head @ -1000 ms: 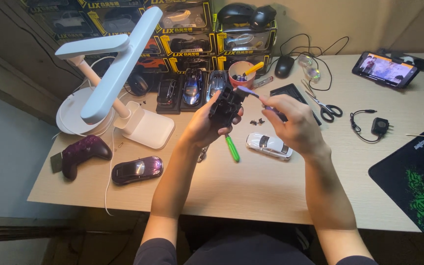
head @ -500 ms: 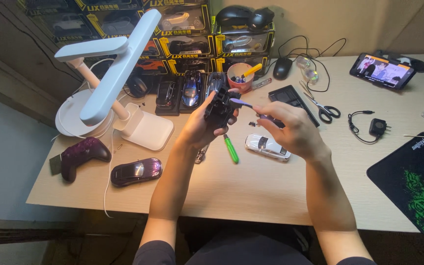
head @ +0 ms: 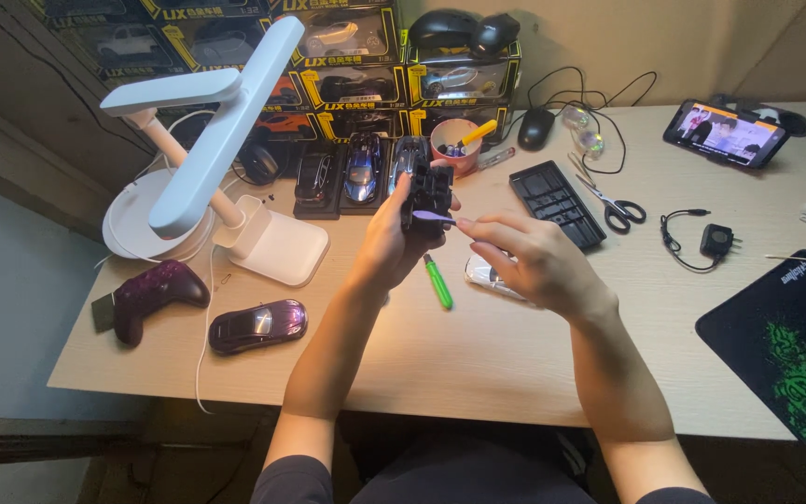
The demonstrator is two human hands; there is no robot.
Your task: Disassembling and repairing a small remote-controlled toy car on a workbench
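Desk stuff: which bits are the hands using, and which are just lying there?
In use: black toy car part in the left hand; thin purple tool in the right hand.

Lying about: green pen, scissors, purple game controller, white lamp.

Wooden table (head: 478,359): lamp (head: 207,159), scissors (head: 608,201), mousepad (head: 785,341).

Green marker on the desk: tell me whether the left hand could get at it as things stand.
Probably not right away: the left hand is full, gripping a black toy car chassis. The green marker lies uncovered just below it, so the path itself is free.
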